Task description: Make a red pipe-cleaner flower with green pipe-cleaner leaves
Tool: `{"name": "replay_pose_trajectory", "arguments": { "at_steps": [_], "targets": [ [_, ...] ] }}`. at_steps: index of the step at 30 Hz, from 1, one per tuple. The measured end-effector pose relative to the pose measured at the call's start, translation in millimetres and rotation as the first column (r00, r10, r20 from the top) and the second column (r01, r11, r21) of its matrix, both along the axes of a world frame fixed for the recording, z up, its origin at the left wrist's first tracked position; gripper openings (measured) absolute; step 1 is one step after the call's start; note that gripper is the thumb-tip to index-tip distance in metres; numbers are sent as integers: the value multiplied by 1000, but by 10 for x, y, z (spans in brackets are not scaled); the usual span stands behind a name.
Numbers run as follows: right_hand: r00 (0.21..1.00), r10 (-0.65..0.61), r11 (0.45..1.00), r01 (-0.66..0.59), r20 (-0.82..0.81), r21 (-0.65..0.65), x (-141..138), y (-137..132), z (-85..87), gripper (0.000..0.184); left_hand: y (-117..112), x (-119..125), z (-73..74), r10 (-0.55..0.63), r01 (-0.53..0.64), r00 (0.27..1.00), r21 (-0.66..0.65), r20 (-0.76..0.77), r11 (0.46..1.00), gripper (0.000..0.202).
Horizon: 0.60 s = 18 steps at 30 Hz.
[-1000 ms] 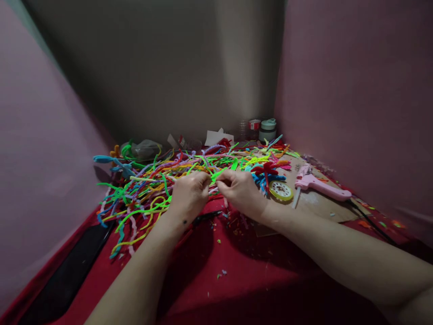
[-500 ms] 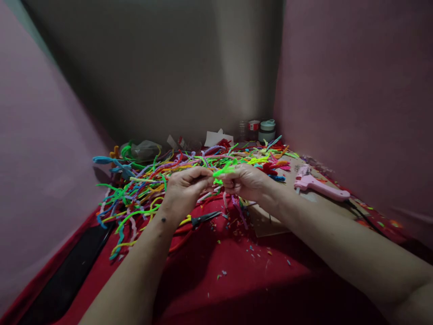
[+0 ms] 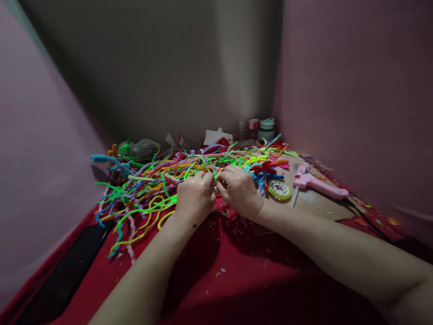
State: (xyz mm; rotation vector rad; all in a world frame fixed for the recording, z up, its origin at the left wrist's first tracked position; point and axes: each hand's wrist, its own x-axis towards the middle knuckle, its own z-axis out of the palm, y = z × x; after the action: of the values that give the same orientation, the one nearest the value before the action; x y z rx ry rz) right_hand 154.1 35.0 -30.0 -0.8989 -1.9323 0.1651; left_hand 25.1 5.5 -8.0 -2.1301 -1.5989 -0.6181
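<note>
My left hand [image 3: 195, 196] and my right hand [image 3: 239, 189] meet knuckle to knuckle at the near edge of a big tangled pile of coloured pipe cleaners [image 3: 152, 180]. Both hands are closed in a pinch. A short bright green pipe cleaner piece [image 3: 216, 175] pokes out between the fingertips of the two hands. Most of that piece is hidden by my fingers. The hands rest low over the red cloth [image 3: 237, 271].
A pink glue gun [image 3: 318, 185] lies on a cardboard sheet [image 3: 321, 205] at the right, its cord trailing right. A yellow tape roll [image 3: 279, 189] sits beside my right hand. Jars [image 3: 267, 128] stand in the far corner. A black strip [image 3: 67, 271] lies along the left edge.
My hands were lifted with the green piece half a second ago; they have dropped back down to the pile's edge and closed together, uncovering the tape roll.
</note>
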Motion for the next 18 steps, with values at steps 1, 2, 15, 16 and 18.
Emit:
{"name": "replay_pose_trajectory", "arguments": {
  "at_steps": [1,2,15,16,18],
  "targets": [
    [994,-27,996,17,109,92,16,9,4,18,2,-18,19,1,-2,999,-28,-51,1000,16],
    [984,-44,989,18,174,149,30,20,16,20,5,-45,46,-24,19,997,-57,-80,998,16],
    [834,369,480,-549,-411,-684,151,118,211,11,36,-314,282,-494,474,864,-169,-102,864,19],
    [816,386,428,-571,-430,-700,158,115,211,14,39,-314,276,-499,477,859,-171,-118,862,18],
    [806,402,378,-578,-434,-723,162,102,213,18,50,-317,262,-496,472,857,-172,-138,864,17]
  ]
}}
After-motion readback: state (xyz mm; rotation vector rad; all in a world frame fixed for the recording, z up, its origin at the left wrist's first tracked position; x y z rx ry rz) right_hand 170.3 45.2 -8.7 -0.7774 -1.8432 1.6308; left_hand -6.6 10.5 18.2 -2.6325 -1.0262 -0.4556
